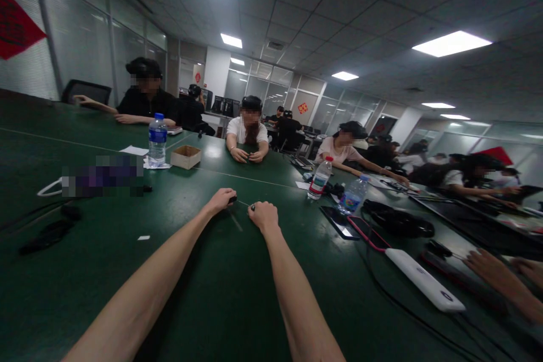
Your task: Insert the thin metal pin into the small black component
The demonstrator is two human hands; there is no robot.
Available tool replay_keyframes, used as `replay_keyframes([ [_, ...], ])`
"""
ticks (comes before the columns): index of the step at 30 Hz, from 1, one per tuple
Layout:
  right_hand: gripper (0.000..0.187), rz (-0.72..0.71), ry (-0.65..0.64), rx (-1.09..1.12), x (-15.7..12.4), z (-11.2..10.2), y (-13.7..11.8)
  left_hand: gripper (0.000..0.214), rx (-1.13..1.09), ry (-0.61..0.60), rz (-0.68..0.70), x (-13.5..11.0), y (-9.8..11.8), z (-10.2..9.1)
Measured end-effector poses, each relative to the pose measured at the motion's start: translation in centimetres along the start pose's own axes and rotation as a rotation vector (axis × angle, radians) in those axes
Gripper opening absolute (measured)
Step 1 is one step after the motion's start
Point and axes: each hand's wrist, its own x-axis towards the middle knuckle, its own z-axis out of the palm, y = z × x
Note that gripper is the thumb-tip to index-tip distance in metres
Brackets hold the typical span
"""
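My left hand (221, 200) is closed around a small black object (233, 199), whose kind I cannot make out. A short gap to the right, my right hand (265, 215) is also closed, with a small dark piece (253, 207) showing at its thumb and fingers. A thin pale line (243, 203) runs between the two hands; I cannot tell whether it is a cord or a thin rod. Both hands are just above or on the green table (203, 283), forearms stretched forward.
An open cardboard box (185, 157) and a blue-capped bottle (157, 141) stand left ahead. To the right are a red-capped bottle (320, 178), another bottle (353, 195), a phone (339, 222), a white power bank (424, 280) and cables. Several people sit around, one person's hand (487, 271) nearby.
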Motion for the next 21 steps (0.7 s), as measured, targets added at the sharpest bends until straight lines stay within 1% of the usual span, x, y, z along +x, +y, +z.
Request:
replay_keyframes([
  [6,0.042,-0.004,-0.009,-0.018,-0.1,0.0,-0.1,0.031,0.011,-0.006,-0.018,-0.4,0.3,0.1],
  [14,0.042,-0.035,0.006,-0.013,0.2,0.4,0.1,0.027,0.030,0.024,-0.009,-0.7,0.7,0.2],
  [21,0.039,-0.108,0.043,0.006,0.3,0.5,0.4,0.026,0.067,-0.040,0.018,-0.9,1.1,0.5],
])
